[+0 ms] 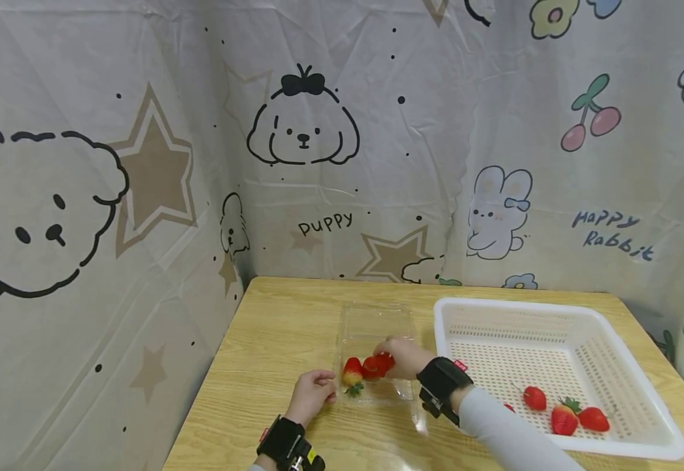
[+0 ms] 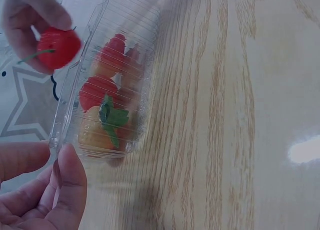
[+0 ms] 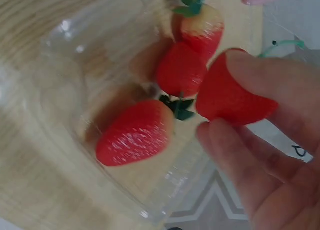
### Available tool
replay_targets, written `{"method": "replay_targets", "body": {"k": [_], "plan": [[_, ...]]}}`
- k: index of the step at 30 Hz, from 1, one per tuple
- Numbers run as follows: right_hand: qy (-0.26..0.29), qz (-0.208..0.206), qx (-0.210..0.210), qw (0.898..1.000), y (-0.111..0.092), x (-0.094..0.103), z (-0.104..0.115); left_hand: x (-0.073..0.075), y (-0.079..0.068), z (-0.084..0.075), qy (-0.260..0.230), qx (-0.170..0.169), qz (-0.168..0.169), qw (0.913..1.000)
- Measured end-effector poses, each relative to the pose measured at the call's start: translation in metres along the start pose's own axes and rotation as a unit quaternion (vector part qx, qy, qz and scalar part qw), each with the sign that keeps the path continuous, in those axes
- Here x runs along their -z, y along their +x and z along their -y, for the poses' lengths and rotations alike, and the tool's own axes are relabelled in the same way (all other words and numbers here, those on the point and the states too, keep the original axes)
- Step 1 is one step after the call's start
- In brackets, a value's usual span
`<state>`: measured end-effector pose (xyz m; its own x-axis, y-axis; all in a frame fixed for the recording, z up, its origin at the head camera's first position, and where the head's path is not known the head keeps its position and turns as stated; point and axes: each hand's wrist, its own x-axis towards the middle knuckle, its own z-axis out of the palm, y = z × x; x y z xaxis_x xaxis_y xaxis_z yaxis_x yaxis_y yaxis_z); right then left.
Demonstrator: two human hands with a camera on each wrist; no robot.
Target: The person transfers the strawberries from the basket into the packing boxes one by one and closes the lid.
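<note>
My right hand (image 1: 407, 356) pinches a red cherry (image 2: 59, 48) with a green stem between thumb and fingers, over a clear plastic box (image 1: 401, 391). Inside the box lie a strawberry (image 3: 135, 132), a round red fruit (image 3: 180, 69) and a second, paler-topped strawberry (image 3: 202, 32) with green leaves. At the box's near left corner, my left hand (image 1: 311, 396) pinches the rim between thumb and finger, as the left wrist view shows. The box's lid stands open toward the back.
To the right, a white perforated basket (image 1: 627, 353) holds a cherry (image 1: 534, 398), a strawberry (image 1: 564, 418) and another red fruit (image 1: 594, 419); one more is mostly hidden by the right sleeve. The wooden table (image 1: 283, 320) meets a printed curtain (image 1: 318, 255) behind.
</note>
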<state>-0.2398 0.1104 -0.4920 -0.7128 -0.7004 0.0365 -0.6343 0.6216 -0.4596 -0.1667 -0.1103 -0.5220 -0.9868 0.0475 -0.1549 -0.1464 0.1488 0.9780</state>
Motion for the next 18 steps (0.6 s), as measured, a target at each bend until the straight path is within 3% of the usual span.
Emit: {"method": "replay_targets", "body": {"k": [5,12,18], "plan": [[-0.004,0.025,-0.016,1.0,0.003,-0.014,-0.006,0.0,0.01,0.017,-0.003,0.003,0.0,1.0],[-0.044,0.053,-0.027,0.997,0.006,-0.027,-0.012,0.0,0.0,0.0,0.001,-0.004,-0.003,1.0],[-0.032,0.082,-0.061,0.994,0.004,-0.028,-0.005,-0.001,0.012,0.02,0.013,0.001,-0.008,0.9999]]}}
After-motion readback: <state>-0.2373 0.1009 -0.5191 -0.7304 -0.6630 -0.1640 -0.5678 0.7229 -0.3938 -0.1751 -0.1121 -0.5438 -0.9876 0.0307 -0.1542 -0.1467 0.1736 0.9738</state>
